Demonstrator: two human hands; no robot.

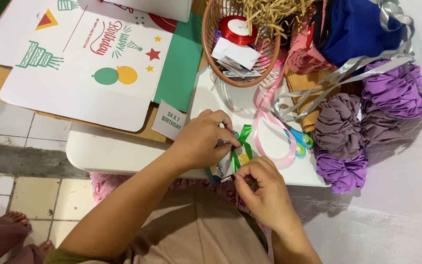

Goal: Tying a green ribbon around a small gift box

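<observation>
The left hand [202,138] is nearest, its fingers pinched together on a green ribbon [242,142] at a small card [230,164] on the white table [108,154]. Just right, the right hand [262,188] pinches the ribbon's lower end. Scissors [300,142] lie beside a pink ribbon [264,117]; purple cloth [367,117] sits farther right, a basket [216,54] above.

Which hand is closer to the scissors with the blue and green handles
The right. The right hand pinches the green ribbon just below and left of the scissors. The left hand holds the ribbon's other side, farther left, with the bow between it and them.
</observation>
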